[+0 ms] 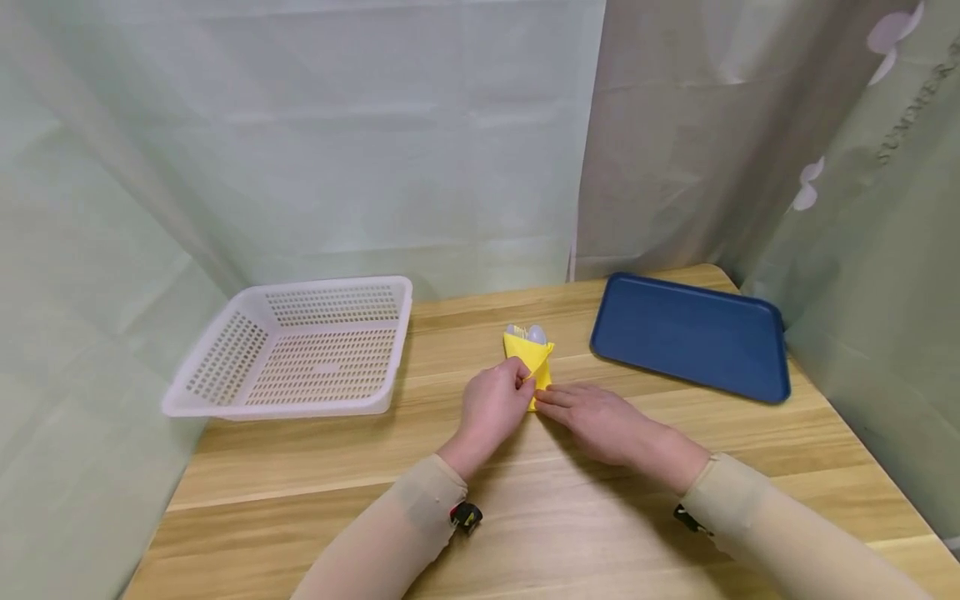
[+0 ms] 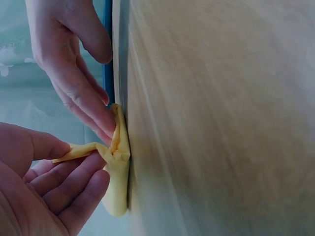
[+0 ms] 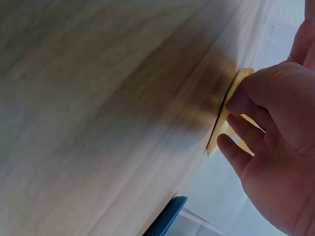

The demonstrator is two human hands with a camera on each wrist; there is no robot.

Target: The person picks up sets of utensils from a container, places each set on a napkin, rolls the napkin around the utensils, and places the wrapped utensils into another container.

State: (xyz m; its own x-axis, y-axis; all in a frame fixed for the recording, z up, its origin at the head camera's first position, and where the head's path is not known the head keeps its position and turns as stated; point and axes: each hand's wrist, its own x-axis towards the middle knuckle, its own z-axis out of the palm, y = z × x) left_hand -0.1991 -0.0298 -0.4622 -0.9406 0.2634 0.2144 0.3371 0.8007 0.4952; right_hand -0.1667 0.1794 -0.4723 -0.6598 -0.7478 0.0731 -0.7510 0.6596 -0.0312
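Observation:
A yellow cloth napkin (image 1: 528,352) lies folded on the table, wrapped around cutlery. From its far end stick out the tops of a pale spoon (image 1: 537,334) and a fork (image 1: 520,332). My left hand (image 1: 491,404) pinches a flap of the napkin between thumb and fingers; the left wrist view shows that flap lifted off the fold. With fairly straight fingers, my right hand (image 1: 600,421) touches the napkin's near right side. In the right wrist view the napkin (image 3: 216,137) is partly hidden behind the right hand.
To the left on the wooden table (image 1: 300,467) stands a white plastic basket (image 1: 401,350) with slotted walls. A blue tray (image 1: 690,337) lies at the back right. Curtains (image 1: 405,150) hang close behind the table and on both sides.

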